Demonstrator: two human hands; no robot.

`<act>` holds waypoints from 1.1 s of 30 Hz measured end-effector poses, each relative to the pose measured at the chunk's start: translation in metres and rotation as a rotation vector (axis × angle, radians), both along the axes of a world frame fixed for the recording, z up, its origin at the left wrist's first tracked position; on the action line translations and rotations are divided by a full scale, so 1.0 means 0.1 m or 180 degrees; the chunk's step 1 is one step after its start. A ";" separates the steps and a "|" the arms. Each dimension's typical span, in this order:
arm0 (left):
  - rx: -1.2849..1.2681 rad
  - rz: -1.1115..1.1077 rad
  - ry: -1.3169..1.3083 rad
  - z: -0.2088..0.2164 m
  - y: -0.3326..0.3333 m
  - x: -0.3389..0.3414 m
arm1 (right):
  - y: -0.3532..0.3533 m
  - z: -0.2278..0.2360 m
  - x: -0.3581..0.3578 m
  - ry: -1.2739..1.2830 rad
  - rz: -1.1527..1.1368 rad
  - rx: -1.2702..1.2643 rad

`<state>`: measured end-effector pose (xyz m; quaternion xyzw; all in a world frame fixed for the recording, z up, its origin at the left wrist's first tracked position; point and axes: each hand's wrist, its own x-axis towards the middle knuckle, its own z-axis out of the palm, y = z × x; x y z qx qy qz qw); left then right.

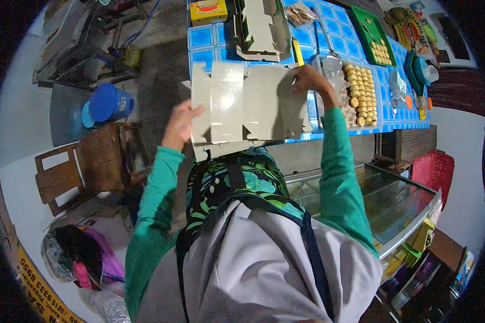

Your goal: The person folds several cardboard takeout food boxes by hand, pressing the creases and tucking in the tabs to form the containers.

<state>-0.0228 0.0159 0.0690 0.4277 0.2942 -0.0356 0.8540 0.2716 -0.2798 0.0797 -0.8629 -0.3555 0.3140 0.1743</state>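
An unfolded cardboard box (258, 102), its pale inner side facing up, lies across the near edge of the table and over my lap. My left hand (180, 123) grips its left edge, with the thumb on top. At the far right corner of the box, the curled fingers of my right hand (313, 83) hold its edge. More flat cardboard (221, 149) shows beneath it, on my lap. Just right of my right hand stands a tray of small round yellow pastries (361, 94), set in rows. Beyond the box sits a stack of open box pieces (261, 32).
A blue checked tablecloth (202, 37) covers the table. On it are a yellow box (208, 12), a green tray (373, 35) with pastries and a bag of brown food (300, 15). A glass display case (393, 204) stands at right, a blue bucket (109, 102) at left.
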 end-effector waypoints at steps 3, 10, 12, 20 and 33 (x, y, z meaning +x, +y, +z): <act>0.0156 0.0015 0.0431 -0.54 -0.20 -0.19 | 0.20 -0.20 0.04 -0.0804 0.1086 -0.0083; -0.0071 -0.0186 0.0212 -0.60 -0.19 -0.23 | 0.77 -0.51 0.19 -0.0251 0.1795 -0.0042; 0.0044 0.0026 0.0183 -0.65 -0.18 -0.38 | 1.10 -0.38 -0.06 -0.1106 0.2235 0.0020; -0.0222 0.0400 -0.0187 -0.93 -0.36 -0.35 | 1.08 -0.43 -0.56 -0.2218 0.2122 0.0501; -0.0240 0.0839 0.0374 -0.86 -0.51 -0.30 | 0.69 -0.73 -1.55 -0.2530 0.0958 0.0200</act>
